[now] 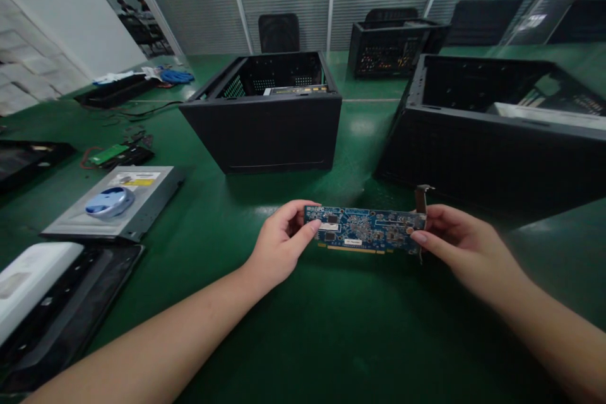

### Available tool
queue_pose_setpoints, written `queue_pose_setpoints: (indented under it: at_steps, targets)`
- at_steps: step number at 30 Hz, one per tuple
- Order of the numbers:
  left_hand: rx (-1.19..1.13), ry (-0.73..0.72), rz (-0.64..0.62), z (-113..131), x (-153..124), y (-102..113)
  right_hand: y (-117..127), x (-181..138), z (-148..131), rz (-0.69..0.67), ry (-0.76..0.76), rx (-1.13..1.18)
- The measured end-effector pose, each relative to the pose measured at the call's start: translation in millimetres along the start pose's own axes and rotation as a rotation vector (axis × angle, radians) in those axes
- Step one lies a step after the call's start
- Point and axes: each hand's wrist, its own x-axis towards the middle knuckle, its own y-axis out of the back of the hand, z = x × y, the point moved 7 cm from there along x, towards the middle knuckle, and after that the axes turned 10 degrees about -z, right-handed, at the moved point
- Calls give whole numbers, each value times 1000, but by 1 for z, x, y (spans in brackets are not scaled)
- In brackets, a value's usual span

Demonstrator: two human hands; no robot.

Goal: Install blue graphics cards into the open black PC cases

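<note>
A blue expansion card [364, 229] with a gold edge connector along its lower side and a metal bracket at its right end is held level above the green table [331, 328]. My left hand [279, 243] pinches its left end between thumb and fingers. My right hand [457, 240] grips the right end by the bracket. Behind the card stand two open black computer cases, one in the middle [265, 117] and one at the right [497, 132].
At the left lie an optical drive [118, 202] with a blue round object on it, a black side panel [61, 315] with a white box, and a small green board [111, 154]. A third case [392, 47] and chairs stand at the back.
</note>
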Motion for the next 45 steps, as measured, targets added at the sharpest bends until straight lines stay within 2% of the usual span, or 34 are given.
queue_pose_setpoints:
  at_steps: [3, 9, 13, 17, 22, 31, 36, 45]
  targets:
    - [-30, -13, 15, -1, 1, 1, 1, 2, 3, 0, -8, 35]
    - [-237, 49, -69, -18, 4, -3, 8, 2, 26, 22, -101, 106]
    - [-272, 50, -96, -18, 3, -3, 10, 1, 34, 34, -126, 170]
    - [-256, 44, -130, -15, 2, -6, 9, 1, 28, 55, -146, 160]
    - [-206, -25, -128, -10, 2, -7, 10, 3, 14, 114, -95, 81]
    - [-44, -10, -94, -10, 1, -3, 11, 3, 15, 98, -78, 56]
    - [-78, -12, -98, -13, 1, -4, 9, 3, 11, 109, -98, 69]
    - [-261, -44, -167, -7, -2, -11, 15, -2, 28, 143, -227, 189]
